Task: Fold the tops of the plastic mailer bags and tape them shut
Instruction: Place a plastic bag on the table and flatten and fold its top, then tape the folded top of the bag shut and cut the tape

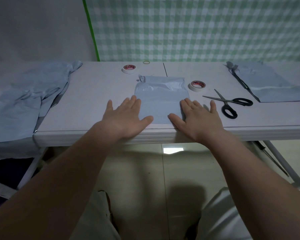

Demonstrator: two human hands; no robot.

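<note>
1. Head view: a pale blue-grey plastic mailer bag (161,104) lies flat on the white surface (93,94). Its near edge is close to the surface's front edge and its far end is rumpled.
2. The left hand (123,116) lies flat, fingers straight and spread, gripping nothing. Its thumb and fingertips touch the bag's left edge.
3. The right hand (197,116) is flat and open in the same way, its thumb and inner fingers resting on the bag's right edge.
4. A white roll of tape (197,86) with a red-printed core sits just beside the bag's far right corner. A second roll (129,68) of the same kind lies near the far left corner.
5. Black-handled metal scissors (232,103) lie open to the right of the right hand, apart from it.
6. A thin yellow rubber band (146,62) lies at the surface's far edge.
7. A crumpled heap of bags (24,94) covers the left end, and a flat stack (275,87) lies at the right end.
</note>
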